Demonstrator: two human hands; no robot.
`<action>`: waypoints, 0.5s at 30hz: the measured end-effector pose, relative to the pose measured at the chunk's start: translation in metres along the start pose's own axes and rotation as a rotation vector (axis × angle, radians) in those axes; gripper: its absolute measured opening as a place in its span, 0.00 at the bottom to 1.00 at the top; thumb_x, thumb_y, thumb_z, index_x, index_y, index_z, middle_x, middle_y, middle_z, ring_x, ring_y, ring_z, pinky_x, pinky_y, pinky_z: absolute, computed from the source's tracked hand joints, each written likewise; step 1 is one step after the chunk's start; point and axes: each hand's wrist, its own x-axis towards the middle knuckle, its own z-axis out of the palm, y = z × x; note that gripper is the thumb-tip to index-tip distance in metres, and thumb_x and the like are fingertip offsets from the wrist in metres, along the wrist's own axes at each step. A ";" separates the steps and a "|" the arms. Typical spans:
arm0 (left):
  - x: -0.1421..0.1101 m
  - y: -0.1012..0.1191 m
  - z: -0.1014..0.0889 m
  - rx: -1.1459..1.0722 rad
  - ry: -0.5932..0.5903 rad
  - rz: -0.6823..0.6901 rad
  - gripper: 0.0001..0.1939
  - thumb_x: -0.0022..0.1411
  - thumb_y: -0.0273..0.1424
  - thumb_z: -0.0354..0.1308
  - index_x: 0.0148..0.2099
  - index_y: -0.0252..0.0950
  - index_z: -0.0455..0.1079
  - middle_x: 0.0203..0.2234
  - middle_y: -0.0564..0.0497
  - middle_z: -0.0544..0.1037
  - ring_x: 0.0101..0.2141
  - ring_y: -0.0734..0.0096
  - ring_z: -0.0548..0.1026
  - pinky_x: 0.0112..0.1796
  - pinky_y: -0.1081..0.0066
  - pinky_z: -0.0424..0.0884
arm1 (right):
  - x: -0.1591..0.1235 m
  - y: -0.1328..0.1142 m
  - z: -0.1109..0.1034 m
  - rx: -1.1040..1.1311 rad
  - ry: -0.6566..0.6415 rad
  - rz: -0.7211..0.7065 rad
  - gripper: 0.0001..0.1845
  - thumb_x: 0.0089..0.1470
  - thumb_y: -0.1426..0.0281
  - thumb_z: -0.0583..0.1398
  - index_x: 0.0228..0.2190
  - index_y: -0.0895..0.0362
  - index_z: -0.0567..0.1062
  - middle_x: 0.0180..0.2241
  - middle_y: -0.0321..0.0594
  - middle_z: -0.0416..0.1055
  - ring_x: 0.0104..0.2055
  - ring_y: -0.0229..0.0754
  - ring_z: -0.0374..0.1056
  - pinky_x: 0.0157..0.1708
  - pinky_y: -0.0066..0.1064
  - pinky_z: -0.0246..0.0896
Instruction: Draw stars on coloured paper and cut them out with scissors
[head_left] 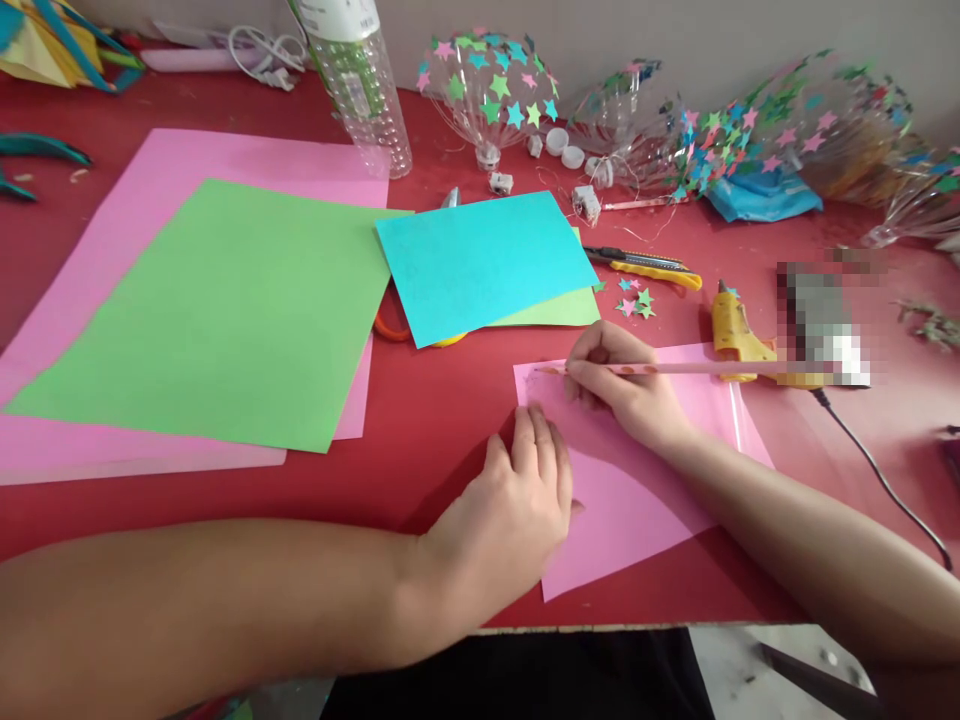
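A sheet of pink paper point(622, 520) lies near the table's front edge. My right hand point(622, 380) is closed round a long pink pencil point(697, 368), whose tip touches the sheet near its upper left corner. Faint pencil marks point(530, 378) show there. My left hand point(517, 500) rests on the left edge of the same sheet, fingers stretched out and holding nothing. Just beyond my hands, a blue paper sheet point(480, 270) overlaps a light green one point(555, 307).
Green paper point(225, 320) covers larger pink paper point(187, 155) at left. A ridged plastic bottle point(367, 100), star-covered clear ornaments point(487, 85), a cutter knife point(652, 268), small paper stars point(636, 300) and a corded yellow glue gun point(735, 330) lie around. Teal-handled pliers point(45, 150) sit far left.
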 end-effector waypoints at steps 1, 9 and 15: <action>-0.001 0.001 -0.001 -0.028 -0.033 -0.020 0.33 0.68 0.44 0.53 0.57 0.15 0.69 0.52 0.22 0.74 0.53 0.40 0.75 0.42 0.59 0.79 | 0.001 0.000 -0.001 0.040 0.018 0.023 0.08 0.56 0.74 0.58 0.26 0.55 0.66 0.21 0.32 0.69 0.20 0.32 0.61 0.21 0.26 0.56; 0.007 -0.016 0.008 -0.092 -0.054 -0.034 0.41 0.67 0.54 0.49 0.64 0.20 0.63 0.60 0.25 0.67 0.62 0.35 0.63 0.61 0.42 0.58 | 0.000 -0.011 -0.005 0.106 0.040 0.088 0.08 0.58 0.69 0.58 0.28 0.54 0.65 0.18 0.31 0.70 0.18 0.34 0.62 0.19 0.27 0.57; 0.008 -0.015 0.006 -0.030 0.017 0.040 0.30 0.70 0.43 0.52 0.55 0.16 0.71 0.51 0.25 0.76 0.53 0.40 0.75 0.56 0.50 0.66 | 0.000 -0.009 -0.006 0.020 0.032 0.070 0.03 0.48 0.75 0.59 0.28 0.56 0.69 0.22 0.30 0.67 0.22 0.33 0.61 0.22 0.27 0.55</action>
